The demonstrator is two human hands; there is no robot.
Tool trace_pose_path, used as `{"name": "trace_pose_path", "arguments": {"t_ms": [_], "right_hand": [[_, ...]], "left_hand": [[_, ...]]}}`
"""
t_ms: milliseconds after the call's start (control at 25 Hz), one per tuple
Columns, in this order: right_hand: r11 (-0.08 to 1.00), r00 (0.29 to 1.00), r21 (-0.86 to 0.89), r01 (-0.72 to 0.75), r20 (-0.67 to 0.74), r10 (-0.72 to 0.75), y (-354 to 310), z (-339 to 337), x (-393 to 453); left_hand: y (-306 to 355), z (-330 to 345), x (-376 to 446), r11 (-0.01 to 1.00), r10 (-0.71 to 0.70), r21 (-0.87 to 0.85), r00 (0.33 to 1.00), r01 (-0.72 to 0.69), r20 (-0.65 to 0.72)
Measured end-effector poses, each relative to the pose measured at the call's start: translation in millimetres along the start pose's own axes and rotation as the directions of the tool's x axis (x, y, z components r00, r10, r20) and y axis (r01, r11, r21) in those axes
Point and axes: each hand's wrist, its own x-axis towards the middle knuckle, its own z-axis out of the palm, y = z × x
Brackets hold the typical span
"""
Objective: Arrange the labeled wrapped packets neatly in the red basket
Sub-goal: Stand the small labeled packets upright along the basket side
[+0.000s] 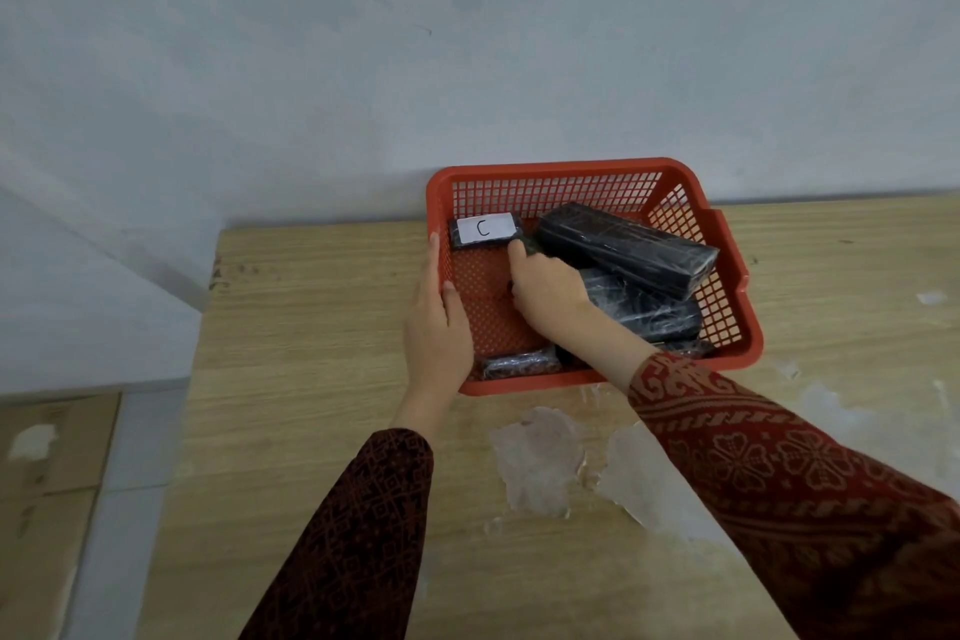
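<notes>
One red basket (727, 244) holds five black packets; one at far left (485, 230) is labelled C. The left hand (436, 327) lies open on the rim; the right hand's (545, 294) grip cannot be told.

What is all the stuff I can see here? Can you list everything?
red basket: one, red, on the table against the wall
packet labelled C: one, black with white label, far left corner of basket
other wrapped packets: at least three, black, heaped in the basket's right and near parts
table: one, light wood, patchy worn surface
wall: pale grey, behind
left hand: on the basket's left rim
right hand: inside basket, fingertip by packet C
</notes>
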Motion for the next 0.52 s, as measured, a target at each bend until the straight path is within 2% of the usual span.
{"name": "trace_pose_path", "arguments": {"t_ms": [40,120,160,200,320,520], "right_hand": [[0.990,0.999,0.141,-0.020,0.031,0.015,4,-2,-2],[0.903,0.996,0.426,-0.049,0.091,0.011,12,-8,2],[0.864,0.996,0.503,-0.037,0.088,-0.009,15,-11,7],[0.853,0.998,0.522,0.000,0.056,-0.034,16,-14,12],[0.899,0.989,0.410,0.151,-0.058,-0.139,10,-14,31],[0.930,0.956,0.302,0.209,0.135,-0.259,5,-7,50]], "left_hand": [[0,0,0,1.000,0.004,-0.002,1.000,-0.004,0.002],[1,0,0,1.000,-0.001,-0.009,1.000,0.001,0.006],[1,0,0,1.000,-0.007,-0.011,1.000,0.007,0.006],[2,0,0,1.000,-0.008,-0.010,1.000,0.008,0.003],[2,0,0,1.000,-0.007,-0.015,1.000,0.007,-0.006],[2,0,-1,1.000,-0.005,-0.021,1.000,0.005,-0.006]]}}
